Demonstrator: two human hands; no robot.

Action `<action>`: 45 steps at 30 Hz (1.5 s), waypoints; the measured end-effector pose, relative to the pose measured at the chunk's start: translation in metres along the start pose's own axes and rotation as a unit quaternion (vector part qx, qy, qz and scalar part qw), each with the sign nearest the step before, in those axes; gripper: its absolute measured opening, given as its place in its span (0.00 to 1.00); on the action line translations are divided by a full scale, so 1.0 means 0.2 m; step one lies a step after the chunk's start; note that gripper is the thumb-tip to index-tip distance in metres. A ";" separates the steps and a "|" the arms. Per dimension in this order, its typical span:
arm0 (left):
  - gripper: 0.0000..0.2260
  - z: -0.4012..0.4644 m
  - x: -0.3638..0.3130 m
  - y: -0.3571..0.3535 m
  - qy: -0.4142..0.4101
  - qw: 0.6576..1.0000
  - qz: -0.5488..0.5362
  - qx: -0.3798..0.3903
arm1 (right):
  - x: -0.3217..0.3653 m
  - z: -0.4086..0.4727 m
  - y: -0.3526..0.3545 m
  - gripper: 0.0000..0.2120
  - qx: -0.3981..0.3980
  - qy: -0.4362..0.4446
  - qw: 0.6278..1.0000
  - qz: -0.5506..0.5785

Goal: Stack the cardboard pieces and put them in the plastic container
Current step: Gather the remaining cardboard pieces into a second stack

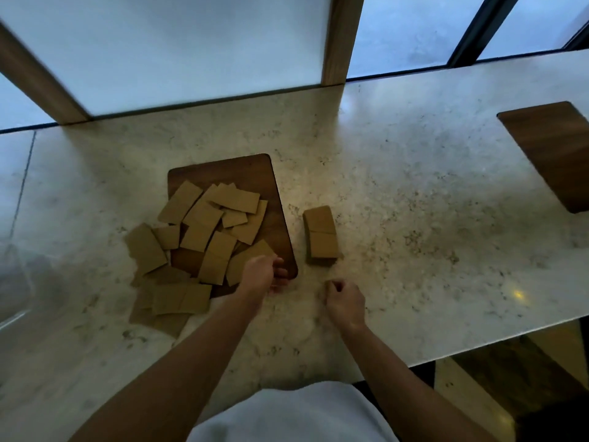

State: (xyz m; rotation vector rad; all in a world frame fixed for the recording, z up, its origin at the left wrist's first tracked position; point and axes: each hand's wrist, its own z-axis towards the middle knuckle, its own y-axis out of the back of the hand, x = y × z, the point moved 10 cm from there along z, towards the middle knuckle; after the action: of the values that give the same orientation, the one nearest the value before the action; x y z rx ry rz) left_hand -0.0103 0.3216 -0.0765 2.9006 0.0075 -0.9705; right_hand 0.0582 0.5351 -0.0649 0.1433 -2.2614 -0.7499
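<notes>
**At the near corner of the board: left hand on a loose piece, stack off to its right**

On the wooden board (pixel 255 173) and spilling off its left and near edges lies the scatter of loose cardboard pieces (pixel 204 224), overlapping, at mixed angles, none squared up. The nearest piece (pixel 251 261) sits at the board's near right corner, long axis slanted up to the right.

Left hand (pixel 261 275) is at that piece's near edge, fingers curled at it; whether the grip has closed on the cardboard or only touches it, cannot tell — the hand blurs the contact.

Right of the board, apart from it on the bare table (pixel 414 186), stands the started stack (pixel 320 236), long axis running away from the person, top pieces slightly offset.

Right hand (pixel 345 303) hovers nearer the person than the stack, loosely curled, holding nothing visible.

Judgement: the carry runs rightward and a little away, from board corner to stack. The piece needs turning so its long axis matches the stack's. The right hand is nearer the stack, the left nearer the scatter.

A clear, blurred shape at the far left edge (pixel 19 282) may be the plastic container; too indistinct to confirm. Most pieces remain unstacked.
</notes>
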 end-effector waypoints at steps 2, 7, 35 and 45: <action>0.11 -0.01 0.06 0.12 0.002 1.000 -0.013 -0.011 | 0.07 -0.05 -0.14 0.12 0.041 0.027 0.999 -0.014; 0.11 -0.06 0.08 0.50 -0.025 0.996 -0.040 -0.082 | 0.48 -0.12 -0.46 0.11 0.064 0.160 0.980 -0.101; 0.19 0.11 -0.09 0.78 0.017 0.948 -0.113 0.298 | 0.91 -0.15 -0.80 0.11 0.050 0.125 0.984 -0.118; 0.13 0.25 -0.18 1.11 -0.031 0.975 -0.195 0.107 | 0.73 -0.14 -0.90 0.17 -0.006 0.075 0.989 -0.129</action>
State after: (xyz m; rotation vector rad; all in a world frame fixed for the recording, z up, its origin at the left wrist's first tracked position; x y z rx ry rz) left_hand -0.0620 0.0962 -0.0771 3.1318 0.5179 -1.1825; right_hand -0.0497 0.3275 -0.0600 0.4783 -2.1173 -0.8568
